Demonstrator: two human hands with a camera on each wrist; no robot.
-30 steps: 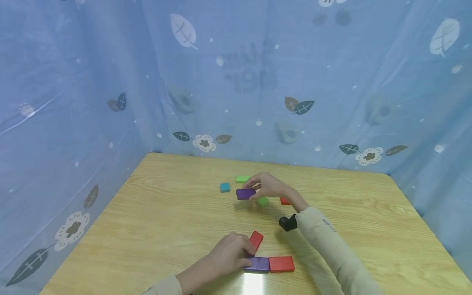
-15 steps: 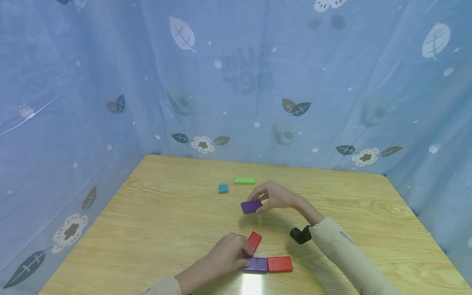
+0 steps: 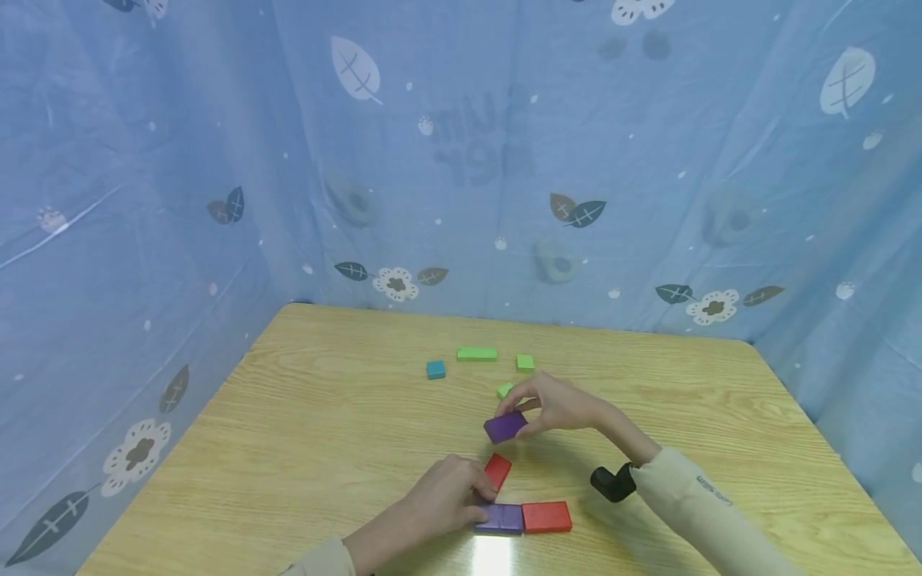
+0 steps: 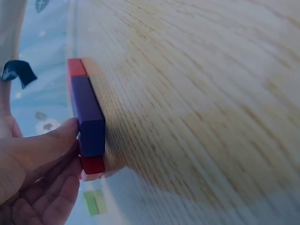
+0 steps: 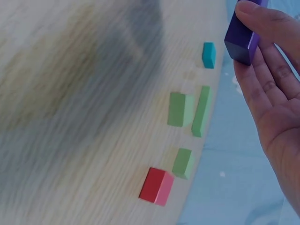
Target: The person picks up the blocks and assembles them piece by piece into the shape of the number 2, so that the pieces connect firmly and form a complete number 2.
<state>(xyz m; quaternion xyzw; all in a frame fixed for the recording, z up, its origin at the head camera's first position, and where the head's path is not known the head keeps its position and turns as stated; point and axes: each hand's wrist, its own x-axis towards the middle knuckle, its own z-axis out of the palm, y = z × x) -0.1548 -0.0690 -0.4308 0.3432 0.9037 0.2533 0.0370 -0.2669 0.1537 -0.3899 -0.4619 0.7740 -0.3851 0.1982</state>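
Observation:
On the table's near part, a flat purple block lies end to end with a red block. A second red block lies slanted just behind them. My left hand holds the flat purple block, its thumb on the block's left end and its curled fingers beside the slanted red one. In the left wrist view the thumb touches the side of the purple block. My right hand pinches another purple block between thumb and fingers, raised over the table behind the slanted red block.
Farther back on the wooden table lie a teal block, a long green block and two small green blocks. The right wrist view also shows a red block near them. A blue patterned curtain surrounds the table.
My right hand has come nearer and slightly right with its purple block, uncovering the small green blocks behind it. My left hand has stayed at the flat purple block.

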